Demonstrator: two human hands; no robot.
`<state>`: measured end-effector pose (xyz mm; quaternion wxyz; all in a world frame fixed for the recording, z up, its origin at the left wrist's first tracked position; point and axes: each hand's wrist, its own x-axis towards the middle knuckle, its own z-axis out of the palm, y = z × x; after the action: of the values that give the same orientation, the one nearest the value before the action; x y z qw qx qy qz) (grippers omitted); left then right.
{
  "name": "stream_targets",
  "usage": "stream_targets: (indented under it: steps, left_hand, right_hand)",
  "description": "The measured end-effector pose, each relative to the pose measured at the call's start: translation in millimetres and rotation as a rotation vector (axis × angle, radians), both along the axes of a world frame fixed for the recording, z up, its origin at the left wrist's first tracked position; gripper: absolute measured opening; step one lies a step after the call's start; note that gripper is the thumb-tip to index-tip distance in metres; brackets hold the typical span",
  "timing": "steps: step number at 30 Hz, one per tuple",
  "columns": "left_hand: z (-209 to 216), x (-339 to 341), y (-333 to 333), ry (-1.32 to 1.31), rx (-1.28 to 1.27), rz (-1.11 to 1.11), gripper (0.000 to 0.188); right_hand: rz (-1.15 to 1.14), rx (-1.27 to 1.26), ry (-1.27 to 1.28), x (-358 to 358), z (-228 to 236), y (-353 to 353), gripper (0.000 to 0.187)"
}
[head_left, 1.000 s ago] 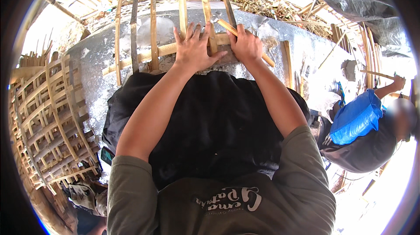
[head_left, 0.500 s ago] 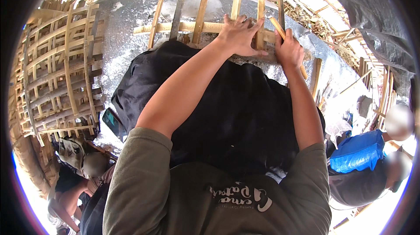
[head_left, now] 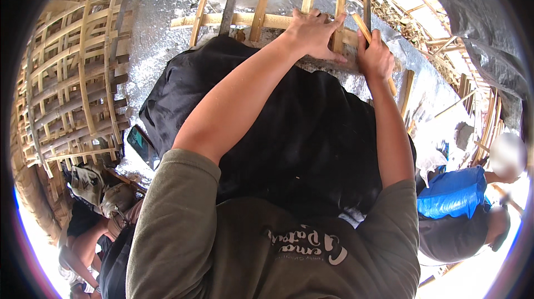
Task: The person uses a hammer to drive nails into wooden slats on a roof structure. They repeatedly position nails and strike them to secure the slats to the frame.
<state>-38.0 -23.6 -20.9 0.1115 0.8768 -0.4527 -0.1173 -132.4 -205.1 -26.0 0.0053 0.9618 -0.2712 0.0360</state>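
In front of me lie several upright bamboo slats (head_left: 261, 1) set at intervals over a horizontal bamboo crosspiece (head_left: 239, 19). My left hand (head_left: 314, 35) is open, its fingers spread over the crosspiece between two slats, thumb pointing right. Just to the right, my right hand (head_left: 377, 60) is closed round a pale wooden stick (head_left: 361, 25). Its upper end leans up and left beside the rightmost dark slat, and its lower end pokes out below the fist. The crosspiece's stretch under my left palm is hidden.
Black cloth (head_left: 289, 132) covers my lap. A woven bamboo panel (head_left: 72, 76) stands at the left, with a phone (head_left: 142, 146) near my left thigh. Silvery sheeting (head_left: 161, 15) lies underneath. People sit at both lower sides, one near a blue bag (head_left: 453, 190).
Both hands and the slats appear slightly higher and farther right in the picture, as the view has shifted. The left hand's spread and the right hand's hold on the stick look the same.
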Motion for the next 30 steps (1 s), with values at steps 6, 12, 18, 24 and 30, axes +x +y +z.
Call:
stream_targets:
  steps: [6,12,18,24,30]
  left_hand:
    - [3,2,-1,0.042,0.036,-0.006,0.123]
    - [2,0,-3,0.02,0.028,0.001,0.118]
    - [1,1,0,0.001,0.028,0.011,0.115]
    - [3,1,-3,0.03,0.033,0.007,0.117]
    - [4,2,-2,0.051,0.038,0.014,0.118]
  right_hand:
    - [-0.01,0.032,0.01,-1,1,1,0.048]
    - [-0.028,0.017,0.058,-1,0,-4,0.051]
    - [0.026,0.045,0.042,2,6,1,0.051]
    - [0.024,0.093,0.044,1,11,-4,0.052]
    - [0.041,0.105,0.032,1,6,-6,0.046]
